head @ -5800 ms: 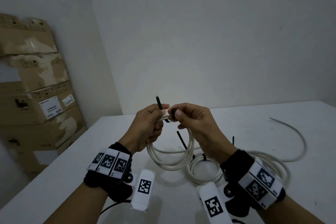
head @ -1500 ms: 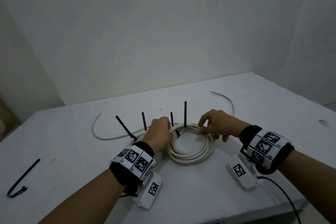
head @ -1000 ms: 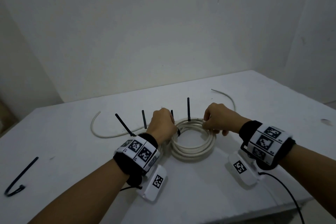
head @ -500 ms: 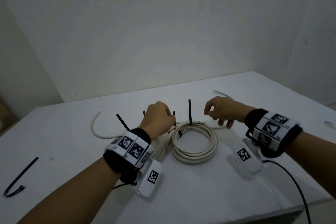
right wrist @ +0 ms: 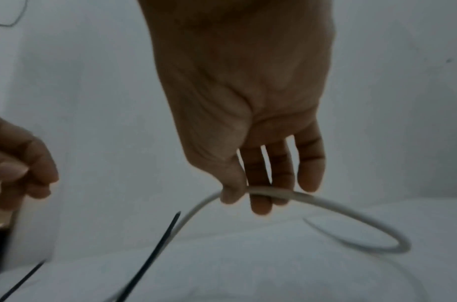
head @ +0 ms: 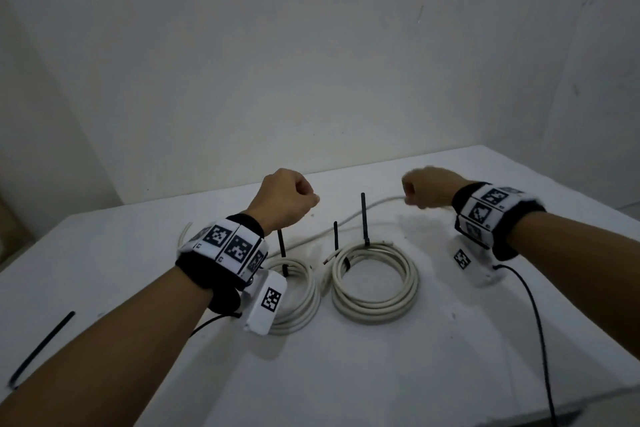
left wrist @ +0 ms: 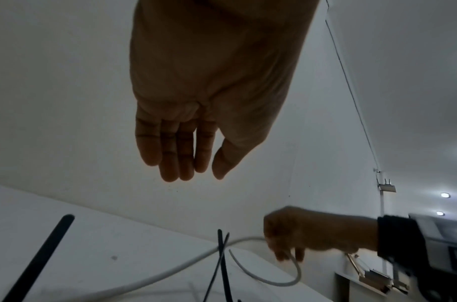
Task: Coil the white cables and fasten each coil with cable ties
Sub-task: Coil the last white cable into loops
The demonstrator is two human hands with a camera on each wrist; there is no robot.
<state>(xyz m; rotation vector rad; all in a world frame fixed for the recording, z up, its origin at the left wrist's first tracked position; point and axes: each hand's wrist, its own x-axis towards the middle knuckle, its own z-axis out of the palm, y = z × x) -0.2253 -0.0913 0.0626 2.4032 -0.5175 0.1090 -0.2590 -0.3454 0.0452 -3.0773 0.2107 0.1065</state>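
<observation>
Two white coils lie side by side on the desk (head: 381,374): the right coil (head: 374,282) in full view, and the left coil (head: 298,295) partly hidden behind the left wrist's camera unit. Black cable ties stand upright from them: a tall tie (head: 363,218) at the far rim of the right coil, a shorter tie (head: 335,236) at its far left edge, and a third tie (head: 282,246) rising from the left coil. A loose white cable (head: 332,229) runs across the desk behind the coils toward the right hand (head: 427,191). In the right wrist view that hand's thumb and fingertips (right wrist: 259,204) pinch the cable, which curves away past them in a loop that ends above the desk. The left hand (head: 285,199) hangs above the desk beyond the left coil; in the left wrist view its fingers (left wrist: 170,155) hang down close together with the thumb alongside, and they appear to hold nothing, though the picture is dim. A spare black tie (head: 45,347) lies alone near the desk's left edge, well apart from the coils. A black wire (head: 533,322) trails from the right wrist's camera unit off the near edge.
</observation>
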